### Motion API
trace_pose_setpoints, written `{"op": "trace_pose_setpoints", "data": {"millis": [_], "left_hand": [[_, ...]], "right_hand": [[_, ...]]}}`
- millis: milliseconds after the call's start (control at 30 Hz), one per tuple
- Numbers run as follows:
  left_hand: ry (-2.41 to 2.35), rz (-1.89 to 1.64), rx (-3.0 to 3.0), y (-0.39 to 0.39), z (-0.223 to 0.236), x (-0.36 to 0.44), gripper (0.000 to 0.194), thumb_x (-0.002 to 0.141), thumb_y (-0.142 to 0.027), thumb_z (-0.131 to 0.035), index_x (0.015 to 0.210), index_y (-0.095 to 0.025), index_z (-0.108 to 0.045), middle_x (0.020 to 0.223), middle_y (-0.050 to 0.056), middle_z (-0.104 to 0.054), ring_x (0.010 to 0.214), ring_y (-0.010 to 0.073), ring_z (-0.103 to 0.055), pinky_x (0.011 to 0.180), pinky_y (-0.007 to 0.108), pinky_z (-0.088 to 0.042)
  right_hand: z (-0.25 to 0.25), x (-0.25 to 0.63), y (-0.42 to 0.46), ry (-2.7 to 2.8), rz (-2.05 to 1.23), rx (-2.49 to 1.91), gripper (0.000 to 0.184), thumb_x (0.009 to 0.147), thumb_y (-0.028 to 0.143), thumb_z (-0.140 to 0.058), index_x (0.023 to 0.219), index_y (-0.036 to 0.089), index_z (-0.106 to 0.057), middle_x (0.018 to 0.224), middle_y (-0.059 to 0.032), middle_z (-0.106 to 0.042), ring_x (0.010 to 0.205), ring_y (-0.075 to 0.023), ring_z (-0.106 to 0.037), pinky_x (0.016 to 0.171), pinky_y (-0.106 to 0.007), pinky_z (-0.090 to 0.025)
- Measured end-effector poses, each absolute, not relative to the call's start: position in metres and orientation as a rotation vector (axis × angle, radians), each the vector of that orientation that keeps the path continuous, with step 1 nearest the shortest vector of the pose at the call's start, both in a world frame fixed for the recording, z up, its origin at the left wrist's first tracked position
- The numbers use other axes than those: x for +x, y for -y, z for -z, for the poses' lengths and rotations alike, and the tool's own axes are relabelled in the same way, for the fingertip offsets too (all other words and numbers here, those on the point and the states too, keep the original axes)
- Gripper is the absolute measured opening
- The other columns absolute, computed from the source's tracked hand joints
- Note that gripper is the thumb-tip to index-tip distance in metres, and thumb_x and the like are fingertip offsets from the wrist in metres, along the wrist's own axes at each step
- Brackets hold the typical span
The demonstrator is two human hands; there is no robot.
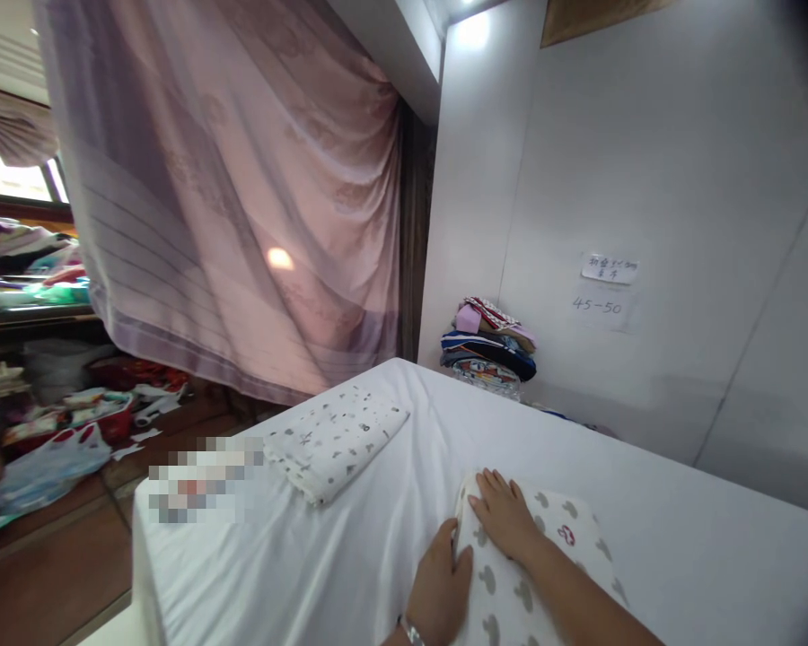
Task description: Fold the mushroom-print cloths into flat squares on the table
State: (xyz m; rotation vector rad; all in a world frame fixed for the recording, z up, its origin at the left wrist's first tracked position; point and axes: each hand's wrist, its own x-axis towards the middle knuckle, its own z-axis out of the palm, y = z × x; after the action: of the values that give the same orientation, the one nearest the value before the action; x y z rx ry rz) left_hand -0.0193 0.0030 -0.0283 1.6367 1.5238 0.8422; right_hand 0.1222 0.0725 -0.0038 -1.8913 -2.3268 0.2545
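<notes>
A folded white cloth [488,579] with grey mouse-head-like shapes and one small red motif lies on the white-covered table. My right hand [505,516] rests flat on its upper left part, fingers stretched out. At the cloth's left edge is my left hand [441,579], its thumb apart from the fingers and touching the edge; a bracelet [412,631] circles the wrist. A second folded white cloth [350,440], printed with small grey and dark figures, lies farther left on the same table.
The white table cover [390,547] has wrinkles. Behind the table stands a stack of folded fabrics [488,345] against the white wall [646,179]. A pink curtain [276,197] hangs at the back left. Bags [54,467] and clutter cover the floor at left. A pixelated patch hides something on the table.
</notes>
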Motion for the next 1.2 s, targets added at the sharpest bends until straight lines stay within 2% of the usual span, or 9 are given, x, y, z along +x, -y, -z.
{"op": "trace_pose_setpoints", "data": {"millis": [133,267,467,667,833,1033,1200], "left_hand": [[-1.519,-0.861,1.636,-0.001,0.027,-0.019,0.050,0.081,-0.031,-0.041,0.126,-0.010,-0.040,0.127,0.011,-0.048,0.117,0.0188,-0.044,0.098,0.024,-0.030],[-1.530,-0.854,1.604,-0.002,0.026,-0.019,0.050,0.081,-0.029,-0.042,0.126,-0.009,-0.040,0.128,0.011,-0.047,0.119,0.0184,-0.042,0.099,0.023,-0.029],[-1.536,-0.848,1.634,-0.002,0.027,-0.020,0.049,0.081,-0.029,-0.041,0.126,-0.010,-0.041,0.130,0.010,-0.046,0.119,0.0179,-0.041,0.100,0.023,-0.027],[-1.503,-0.895,1.649,-0.003,0.027,-0.019,0.047,0.080,-0.025,-0.042,0.125,-0.012,-0.042,0.128,0.009,-0.048,0.118,0.0169,-0.043,0.099,0.022,-0.028],[-1.503,-0.886,1.639,-0.003,0.026,-0.020,0.047,0.081,-0.027,-0.041,0.125,-0.010,-0.042,0.125,0.011,-0.050,0.116,0.0183,-0.045,0.098,0.024,-0.030],[-1.518,-0.879,1.649,-0.003,0.026,-0.020,0.046,0.081,-0.028,-0.040,0.123,-0.011,-0.043,0.123,0.011,-0.053,0.113,0.0190,-0.048,0.095,0.026,-0.033],[-1.511,-0.890,1.660,-0.003,0.023,-0.020,0.044,0.081,-0.027,-0.040,0.122,-0.011,-0.044,0.119,0.010,-0.055,0.110,0.0173,-0.050,0.093,0.023,-0.033]], "right_hand": [[0.002,0.111,-0.075,2.354,-0.264,-1.864,0.057,0.088,0.041,-0.018,0.136,0.012,-0.029,0.144,-0.0072,-0.022,0.132,-0.0218,-0.013,0.105,-0.042,-0.009],[0.007,0.100,-0.077,2.398,-0.199,-1.817,0.054,0.088,0.037,-0.019,0.134,0.013,-0.032,0.143,-0.0077,-0.025,0.132,-0.0223,-0.016,0.105,-0.043,-0.006],[-0.001,0.103,-0.074,2.328,-0.348,-1.845,0.055,0.087,0.039,-0.021,0.135,0.013,-0.031,0.143,-0.0065,-0.023,0.132,-0.0212,-0.015,0.105,-0.043,-0.010],[0.005,0.094,-0.068,2.433,-0.232,-1.720,0.050,0.088,0.035,-0.021,0.132,0.015,-0.038,0.143,-0.0058,-0.026,0.132,-0.0204,-0.015,0.106,-0.041,-0.008],[-0.006,0.097,-0.069,2.368,-0.462,-1.787,0.052,0.087,0.037,-0.022,0.135,0.017,-0.032,0.144,-0.0047,-0.022,0.133,-0.0179,-0.013,0.106,-0.040,-0.009],[-0.022,0.121,-0.029,2.351,-0.421,-1.726,0.058,0.087,0.043,-0.021,0.138,0.015,-0.024,0.145,-0.0022,-0.015,0.134,-0.0185,-0.007,0.108,-0.040,-0.005],[-0.007,0.132,0.021,2.379,-0.355,-1.670,0.057,0.087,0.044,-0.024,0.138,0.019,-0.024,0.145,0.0001,-0.013,0.133,-0.0210,-0.008,0.108,-0.042,-0.005]]}}
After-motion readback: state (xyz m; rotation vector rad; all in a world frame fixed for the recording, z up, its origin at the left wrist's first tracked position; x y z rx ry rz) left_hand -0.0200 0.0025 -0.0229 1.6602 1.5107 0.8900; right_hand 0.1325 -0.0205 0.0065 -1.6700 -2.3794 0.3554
